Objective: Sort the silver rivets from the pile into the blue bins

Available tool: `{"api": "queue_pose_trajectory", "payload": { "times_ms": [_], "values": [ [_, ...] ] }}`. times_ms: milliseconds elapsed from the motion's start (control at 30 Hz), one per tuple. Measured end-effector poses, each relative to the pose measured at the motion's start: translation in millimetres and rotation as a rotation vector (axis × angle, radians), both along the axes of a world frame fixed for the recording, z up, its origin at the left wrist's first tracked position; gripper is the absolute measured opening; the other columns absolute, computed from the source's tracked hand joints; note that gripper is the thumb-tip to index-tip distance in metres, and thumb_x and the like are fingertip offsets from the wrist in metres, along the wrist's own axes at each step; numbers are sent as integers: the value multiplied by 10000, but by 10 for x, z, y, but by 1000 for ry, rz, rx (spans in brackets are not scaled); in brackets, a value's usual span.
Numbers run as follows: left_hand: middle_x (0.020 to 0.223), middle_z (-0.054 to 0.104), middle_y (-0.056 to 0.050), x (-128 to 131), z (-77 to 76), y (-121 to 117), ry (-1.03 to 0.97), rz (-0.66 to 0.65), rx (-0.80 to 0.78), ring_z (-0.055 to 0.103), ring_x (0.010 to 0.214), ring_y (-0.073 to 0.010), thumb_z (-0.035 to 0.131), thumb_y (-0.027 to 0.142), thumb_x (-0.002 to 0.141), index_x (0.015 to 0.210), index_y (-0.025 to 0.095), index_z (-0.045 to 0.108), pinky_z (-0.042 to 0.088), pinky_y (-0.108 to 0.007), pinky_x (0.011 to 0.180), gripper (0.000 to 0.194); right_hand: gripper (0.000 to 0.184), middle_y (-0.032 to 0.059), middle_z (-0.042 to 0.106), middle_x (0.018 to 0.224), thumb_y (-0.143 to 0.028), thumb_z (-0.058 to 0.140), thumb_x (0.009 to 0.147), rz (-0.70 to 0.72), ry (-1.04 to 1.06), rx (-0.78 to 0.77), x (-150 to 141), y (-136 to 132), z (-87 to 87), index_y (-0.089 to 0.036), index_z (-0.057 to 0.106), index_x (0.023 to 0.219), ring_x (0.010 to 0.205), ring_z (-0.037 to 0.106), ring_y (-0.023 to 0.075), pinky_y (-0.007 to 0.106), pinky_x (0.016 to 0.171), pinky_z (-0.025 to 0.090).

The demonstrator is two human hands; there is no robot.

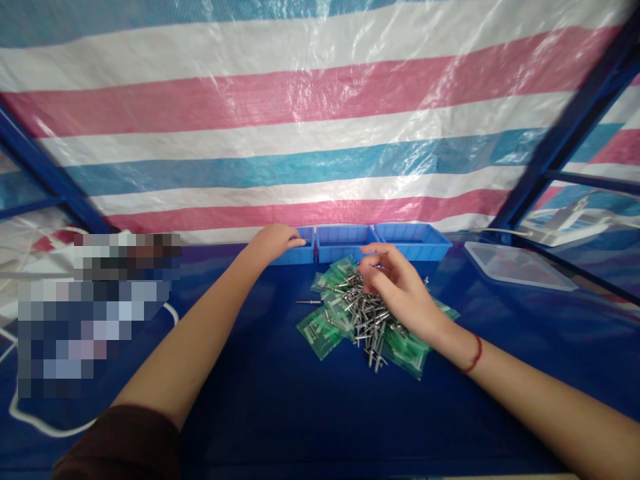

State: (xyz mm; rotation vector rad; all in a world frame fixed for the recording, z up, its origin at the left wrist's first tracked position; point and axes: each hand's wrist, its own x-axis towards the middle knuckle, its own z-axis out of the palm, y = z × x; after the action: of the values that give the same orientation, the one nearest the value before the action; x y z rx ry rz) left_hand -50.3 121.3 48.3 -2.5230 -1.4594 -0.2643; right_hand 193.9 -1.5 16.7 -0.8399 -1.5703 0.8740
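Currently the pile of slim metal pins point(367, 317) lies loose on the dark blue surface point(300, 413), and taking that pile as the centre of a clock with 12 pointing away from the person, everything else sits around it. Green-marked clear packets point(320, 333) spread under and beside the pins, one reaching out at 8 o'clock, others at 11 and between 4 and 5. A single pin point(309, 303) lies apart at 9 o'clock. The right hand point(393, 280) is over the pile's 1 o'clock side, fingers loosely curled toward the thumb; whether a pin is between them I cannot tell. A thin red cord bracelet point(473, 353) circles that wrist. The left hand point(275, 243) is out at 10 o'clock, bent over the left blue bin point(303, 255), its fingers partly curled at the bin, and what it has hold of, if anything, cannot be seen. The middle blue bin point(345, 241) stands between 11 and 12, the right blue bin point(415, 241) at 1. Near 2 to 3 o'clock a shallow translucent tray point(520, 265) rests flat, and a striped sheet point(300, 107) hangs behind at 12.
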Motion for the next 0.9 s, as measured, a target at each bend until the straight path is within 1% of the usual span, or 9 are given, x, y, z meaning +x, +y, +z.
{"api": "queue_pose_trajectory", "payload": {
  "times_ms": [67,133,233,300,367,500,633,767,900],
  "values": [
    [890,708,-114,-10,18,-20,13,-20,-6,629,815,-235,448,429,892,874,148,700,423,-285,707,377,258,-37,514,749,-305,548,799,2,3,-9,-7,-7,7,-203,472,1023,548,503,80,245,513,399],
    [923,699,-116,24,43,-89,19,-44,7,620,853,-234,409,413,910,903,143,692,422,-294,741,392,257,-37,515,741,-314,554,790,0,7,-17,-14,-14,19,-203,472,1008,538,497,78,243,498,393],
    [982,674,-94,139,68,-300,30,-110,40,599,919,-217,363,341,930,986,158,658,414,-294,788,351,246,-39,518,729,-322,555,791,-12,17,-19,-18,-17,37,-206,473,992,529,498,77,241,492,393],
    [892,664,-83,225,64,-498,60,-183,60,605,859,-205,345,322,935,947,153,654,423,-294,764,353,237,-38,521,729,-323,554,796,-20,20,-19,-15,-16,45,-206,473,986,525,502,77,244,497,400],
    [834,649,-72,296,39,-704,59,-208,15,607,826,-197,341,320,939,913,151,652,431,-294,751,356,235,-37,522,730,-325,553,799,-21,11,-20,-12,-15,45,-204,476,985,520,498,76,245,494,399],
    [851,634,-59,392,-73,-999,-27,-244,-119,606,839,-181,330,373,949,920,164,649,440,-286,777,383,233,-36,522,713,-316,558,793,-19,-20,-16,-18,-19,27,-200,490,984,527,489,79,248,491,386],
    [953,612,-63,454,-230,-1090,-98,-253,-217,614,871,-190,419,455,906,1004,174,634,450,-297,810,367,223,-29,534,715,-303,562,789,-36,-29,-14,-23,-19,16,-196,502,975,539,490,85,257,506,387],
    [932,606,-65,480,-331,-1097,-172,-235,-237,607,875,-198,467,386,896,963,156,613,456,-314,807,281,239,-22,534,717,-319,559,785,-38,-49,-18,-21,-7,3,-189,499,975,554,499,97,266,514,384],
    [888,612,-51,472,-356,-1107,-265,-238,-256,601,833,-185,485,318,889,922,158,581,456,-302,759,189,261,-22,529,708,-333,558,784,-35,-78,-23,-18,11,-29,-183,496,989,559,499,104,268,517,389]
  ]
}}
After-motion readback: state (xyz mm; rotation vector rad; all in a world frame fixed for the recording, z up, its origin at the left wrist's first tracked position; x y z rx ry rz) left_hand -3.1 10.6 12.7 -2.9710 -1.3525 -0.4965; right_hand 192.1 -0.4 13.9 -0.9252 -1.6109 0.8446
